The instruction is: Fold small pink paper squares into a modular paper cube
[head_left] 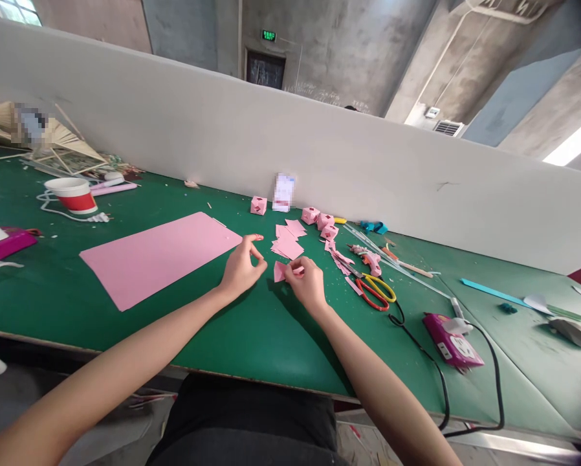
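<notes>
- Pinching a small pink paper piece [279, 272] between thumb and fingers: right hand [310, 285], over the green tabletop [252, 340].
- Left hand [242, 266] just left of that piece, apart from the right hand; fingers curled, thumb and fingertips parted.
- Loose pile of square pink paper cutouts [287, 248] just beyond both hands.
- Large rectangular pink paper sheet [159, 260] beside left hand.
- Metal scissors with red and yellow handles [371, 302] to the right.
</notes>
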`<action>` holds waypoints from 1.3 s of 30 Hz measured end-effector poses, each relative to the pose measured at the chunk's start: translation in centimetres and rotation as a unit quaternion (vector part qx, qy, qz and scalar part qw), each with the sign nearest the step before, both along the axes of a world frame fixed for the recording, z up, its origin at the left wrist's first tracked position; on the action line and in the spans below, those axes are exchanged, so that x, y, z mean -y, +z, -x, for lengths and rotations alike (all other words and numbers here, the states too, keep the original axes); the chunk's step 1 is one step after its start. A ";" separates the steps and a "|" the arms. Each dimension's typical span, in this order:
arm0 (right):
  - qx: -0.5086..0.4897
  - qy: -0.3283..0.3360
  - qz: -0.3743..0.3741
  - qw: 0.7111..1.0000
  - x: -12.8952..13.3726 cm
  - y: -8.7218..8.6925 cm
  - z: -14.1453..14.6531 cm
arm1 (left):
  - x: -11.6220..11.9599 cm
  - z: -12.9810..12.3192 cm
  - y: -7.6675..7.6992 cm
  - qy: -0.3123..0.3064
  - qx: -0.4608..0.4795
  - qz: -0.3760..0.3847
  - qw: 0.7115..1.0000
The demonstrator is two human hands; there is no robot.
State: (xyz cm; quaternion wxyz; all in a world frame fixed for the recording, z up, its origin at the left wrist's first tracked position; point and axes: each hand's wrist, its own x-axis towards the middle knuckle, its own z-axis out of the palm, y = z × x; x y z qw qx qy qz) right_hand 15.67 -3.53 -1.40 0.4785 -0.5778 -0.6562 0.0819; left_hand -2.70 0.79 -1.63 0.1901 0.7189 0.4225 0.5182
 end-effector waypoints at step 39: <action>-0.260 0.057 0.204 0.942 -6.7 -1.0 -8.0 | -34.9 -8.6 3.1 0.091 0.026 0.011 0.995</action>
